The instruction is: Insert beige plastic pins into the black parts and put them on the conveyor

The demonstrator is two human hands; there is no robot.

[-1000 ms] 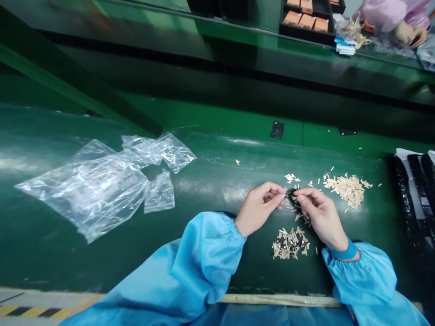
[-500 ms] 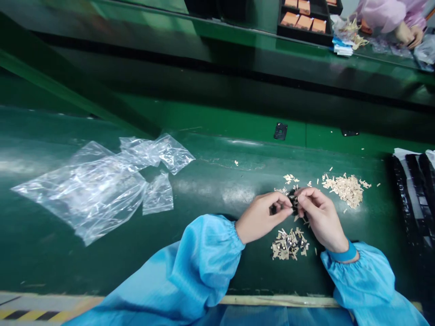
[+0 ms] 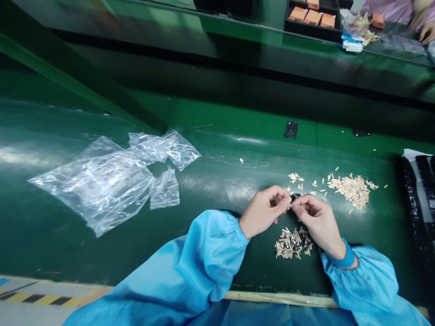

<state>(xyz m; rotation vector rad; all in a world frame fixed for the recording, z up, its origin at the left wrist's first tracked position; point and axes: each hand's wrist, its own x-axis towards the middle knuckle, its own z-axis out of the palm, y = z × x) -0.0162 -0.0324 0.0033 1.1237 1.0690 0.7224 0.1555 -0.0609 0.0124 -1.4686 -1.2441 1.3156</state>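
Note:
My left hand (image 3: 267, 209) and my right hand (image 3: 317, 220) meet fingertip to fingertip over the green table, both pinched closed. Between them shows a tiny pale piece (image 3: 291, 204), too small to name, and both hands' fingertips are at it. Just below lies a pile of small beige and black pieces (image 3: 294, 243). To the right of my right hand sits a larger heap of small beige pieces (image 3: 353, 190). A few loose beige bits (image 3: 295, 178) are scattered beyond my fingers.
Clear plastic bags (image 3: 108, 181) lie on the left. Black trays (image 3: 419, 199) stand at the right edge. A flat black part (image 3: 291, 130) rests at the back. Across the raised ledge are a black box with orange packs (image 3: 312, 18) and another person's hands (image 3: 426, 31).
The view has shifted slightly, so the table things sit further right. My fingertips have drawn closer together, and dark pieces formerly seen between them are mostly hidden. The other person's hands have moved apart.

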